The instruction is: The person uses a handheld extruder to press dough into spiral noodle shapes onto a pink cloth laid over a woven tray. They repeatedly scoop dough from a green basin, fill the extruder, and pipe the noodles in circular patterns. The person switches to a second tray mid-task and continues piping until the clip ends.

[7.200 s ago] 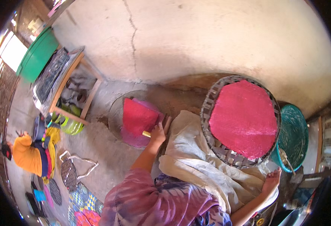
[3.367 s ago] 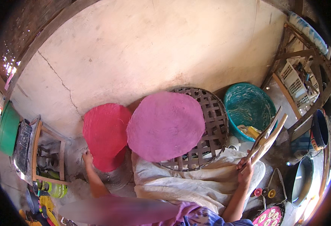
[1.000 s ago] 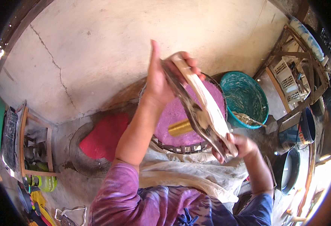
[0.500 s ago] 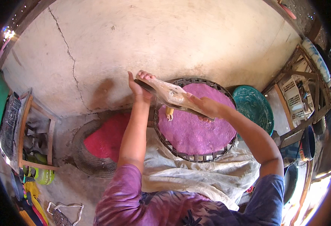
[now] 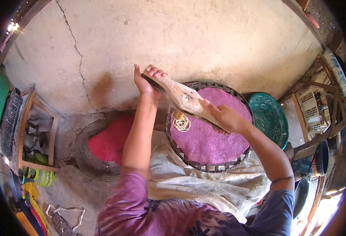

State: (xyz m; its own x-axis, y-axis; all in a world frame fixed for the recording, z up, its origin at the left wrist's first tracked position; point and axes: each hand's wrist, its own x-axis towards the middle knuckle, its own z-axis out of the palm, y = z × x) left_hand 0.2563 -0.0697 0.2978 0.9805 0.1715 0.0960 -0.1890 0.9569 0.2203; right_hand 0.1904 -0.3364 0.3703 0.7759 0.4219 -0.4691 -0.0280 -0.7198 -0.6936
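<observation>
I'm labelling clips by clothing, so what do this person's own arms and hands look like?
The left hand and right hand are ungloved, with no bracelet or watch visible. Forearms are bare below short sleeves: the left sleeve mottled purple, the right sleeve dark blue.

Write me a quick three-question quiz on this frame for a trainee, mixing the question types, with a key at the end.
1. Multiple choice: what do the left hand and the right hand hold together?
a) a plastic crate
b) a wooden tool
c) a folded cloth

2. True or false: the teal basin stands to the right of the woven tray.

3. Fill in the blank: the sheet below the coil of pale strands is ____ in colour.

Key:
1. b
2. True
3. purplish pink
</observation>
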